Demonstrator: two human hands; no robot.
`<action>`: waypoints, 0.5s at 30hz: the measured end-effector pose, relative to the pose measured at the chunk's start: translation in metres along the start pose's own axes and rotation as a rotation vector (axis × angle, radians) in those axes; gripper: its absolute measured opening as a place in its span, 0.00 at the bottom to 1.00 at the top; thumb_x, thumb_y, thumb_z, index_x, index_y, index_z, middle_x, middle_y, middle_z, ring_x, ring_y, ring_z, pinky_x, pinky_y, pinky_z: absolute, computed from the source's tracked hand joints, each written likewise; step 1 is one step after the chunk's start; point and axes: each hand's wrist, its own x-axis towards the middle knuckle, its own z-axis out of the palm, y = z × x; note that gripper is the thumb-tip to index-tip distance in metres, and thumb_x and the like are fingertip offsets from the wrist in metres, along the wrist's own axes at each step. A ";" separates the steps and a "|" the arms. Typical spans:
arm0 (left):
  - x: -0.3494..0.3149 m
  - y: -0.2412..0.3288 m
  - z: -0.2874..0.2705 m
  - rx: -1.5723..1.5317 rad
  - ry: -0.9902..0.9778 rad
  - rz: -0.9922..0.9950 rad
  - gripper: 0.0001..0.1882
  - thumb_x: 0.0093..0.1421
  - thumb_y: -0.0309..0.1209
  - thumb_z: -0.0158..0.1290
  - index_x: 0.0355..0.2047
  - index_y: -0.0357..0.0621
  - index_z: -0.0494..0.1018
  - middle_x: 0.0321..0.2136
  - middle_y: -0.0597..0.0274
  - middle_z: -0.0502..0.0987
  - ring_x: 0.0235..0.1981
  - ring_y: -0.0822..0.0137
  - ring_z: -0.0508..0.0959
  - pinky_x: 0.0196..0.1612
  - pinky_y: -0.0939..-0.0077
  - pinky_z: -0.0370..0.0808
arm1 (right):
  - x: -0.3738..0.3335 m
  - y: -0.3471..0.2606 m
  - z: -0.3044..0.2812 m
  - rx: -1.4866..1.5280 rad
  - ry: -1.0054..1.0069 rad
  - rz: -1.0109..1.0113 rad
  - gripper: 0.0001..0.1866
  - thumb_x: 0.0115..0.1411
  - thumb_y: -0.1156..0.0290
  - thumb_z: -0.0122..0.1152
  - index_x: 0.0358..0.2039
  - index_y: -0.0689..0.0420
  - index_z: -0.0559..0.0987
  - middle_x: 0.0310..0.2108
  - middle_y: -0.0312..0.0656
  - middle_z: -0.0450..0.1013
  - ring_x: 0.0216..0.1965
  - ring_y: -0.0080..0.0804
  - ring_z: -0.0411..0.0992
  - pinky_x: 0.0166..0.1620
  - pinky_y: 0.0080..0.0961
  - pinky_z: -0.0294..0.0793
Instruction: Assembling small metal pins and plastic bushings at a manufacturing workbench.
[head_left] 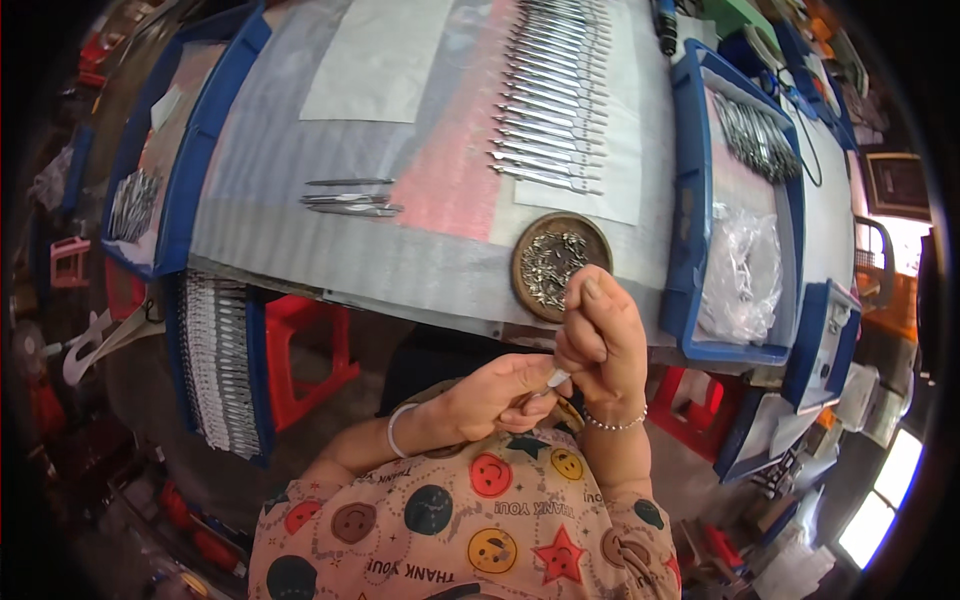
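Observation:
My left hand (505, 395) is closed in front of my chest, thumb and fingers pinching a small pale, silvery piece (557, 379); most of it is hidden. Touching or nearly touching it, my right hand (607, 340) is raised with curled fingers, thumb pressed on the index finger. What those fingers hold, if anything, does not show. Just beyond my right hand, a round brown bowl (519, 273) contains many tiny metal parts (550, 262). Farther off lies a long row of slim silver pen-like metal tools (550, 108), side by side. A small group of similar slender pieces (350, 198) rests to the left.
Blue trays flank the table: the left one (196, 135) has metal pieces, the right one (687, 215) has metal tools and a clear plastic bag (740, 275). White sheets (375, 65) cover parts of the tabletop. Below stand red stools (310, 350) and a filled blue crate (262, 370).

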 end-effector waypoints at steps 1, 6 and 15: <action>0.000 0.000 -0.001 -0.034 -0.001 -0.018 0.19 0.68 0.43 0.38 0.38 0.38 0.68 0.17 0.69 0.63 0.12 0.81 0.57 0.14 0.89 0.54 | 0.001 0.000 -0.002 0.001 0.011 -0.008 0.10 0.65 0.65 0.47 0.29 0.57 0.69 0.09 0.25 0.52 0.09 0.13 0.44 0.13 0.14 0.43; 0.006 -0.004 -0.001 -0.112 0.022 -0.050 0.19 0.68 0.43 0.38 0.39 0.39 0.68 0.19 0.70 0.65 0.12 0.81 0.59 0.15 0.87 0.56 | 0.008 -0.001 -0.010 0.060 -0.006 0.051 0.11 0.66 0.64 0.47 0.29 0.56 0.69 0.09 0.25 0.51 0.09 0.12 0.44 0.12 0.13 0.43; 0.009 -0.012 -0.006 -0.282 -0.053 -0.064 0.18 0.68 0.45 0.38 0.39 0.44 0.67 0.19 0.74 0.64 0.11 0.83 0.57 0.15 0.88 0.55 | 0.016 0.002 -0.011 0.021 -0.018 0.073 0.11 0.67 0.64 0.42 0.31 0.56 0.68 0.09 0.24 0.50 0.08 0.11 0.42 0.11 0.12 0.39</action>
